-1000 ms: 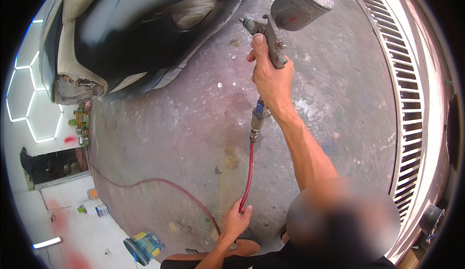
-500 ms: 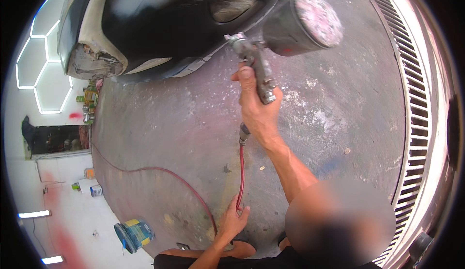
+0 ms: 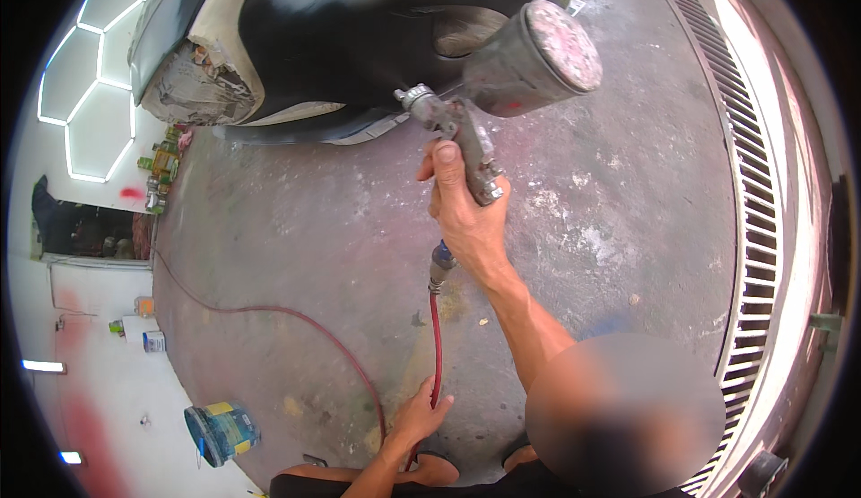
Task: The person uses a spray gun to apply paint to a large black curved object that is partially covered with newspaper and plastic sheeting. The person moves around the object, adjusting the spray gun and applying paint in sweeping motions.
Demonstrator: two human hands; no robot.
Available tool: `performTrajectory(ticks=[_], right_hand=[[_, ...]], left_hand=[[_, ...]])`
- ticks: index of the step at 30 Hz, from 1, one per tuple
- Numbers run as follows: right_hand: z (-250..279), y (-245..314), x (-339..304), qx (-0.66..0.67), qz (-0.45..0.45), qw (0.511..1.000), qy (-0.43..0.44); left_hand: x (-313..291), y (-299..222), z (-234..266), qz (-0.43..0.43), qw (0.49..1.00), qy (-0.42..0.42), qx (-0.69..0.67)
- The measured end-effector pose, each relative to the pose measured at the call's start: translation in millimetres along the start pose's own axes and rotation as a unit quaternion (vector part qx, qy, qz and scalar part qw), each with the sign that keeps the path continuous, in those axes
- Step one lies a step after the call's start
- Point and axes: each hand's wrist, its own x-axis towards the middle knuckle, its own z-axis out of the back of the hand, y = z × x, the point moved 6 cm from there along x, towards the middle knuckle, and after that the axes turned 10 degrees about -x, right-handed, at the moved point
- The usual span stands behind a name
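Note:
My right hand [image 3: 471, 216] is wrapped round the handle of a spray gun [image 3: 468, 144], its nozzle toward the left. A grey paint cup [image 3: 511, 72] with a pink-splattered lid sits tilted on the gun. In front of the nozzle stands a car bumper [image 3: 350, 41], dark with paler patches. From the coupling [image 3: 441, 269] under the gun, a red air hose [image 3: 438, 341] runs down to my left hand [image 3: 420, 417]. That hand is closed on the hose, which then loops away to the left across the floor.
A blue paint bucket [image 3: 222, 431] stands at the lower left by the white wall. Several cans [image 3: 161, 166] line the wall farther off. Along the right side runs a floor grate [image 3: 756, 274]. A round blurred patch covers the lower right.
The view has shifted slightly. The spray gun has come left and a little lower in the picture, its cup now nearer the bumper's round recess. Both grips are the same.

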Motion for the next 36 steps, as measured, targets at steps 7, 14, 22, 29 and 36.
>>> performTrajectory(ticks=[7,14,22,29,36], right_hand=[[54,-17,14,-0.025,-0.011,0.993,-0.11],[122,-16,32,-0.042,-0.053,0.975,-0.214],[141,-22,45,-0.095,-0.053,0.973,-0.204],[141,-15,26,-0.078,-0.103,0.967,-0.218],[82,-10,12,-0.108,-0.073,0.985,-0.109]], left_hand=[[-18,-16,4,-0.085,0.995,-0.001,0.042],[-21,-13,9,-0.052,0.997,-0.018,0.063],[-9,-9,4,-0.135,0.982,-0.109,0.071],[23,51,-19,0.014,0.992,0.063,0.113],[36,135,-56,0.061,0.973,0.208,0.075]])
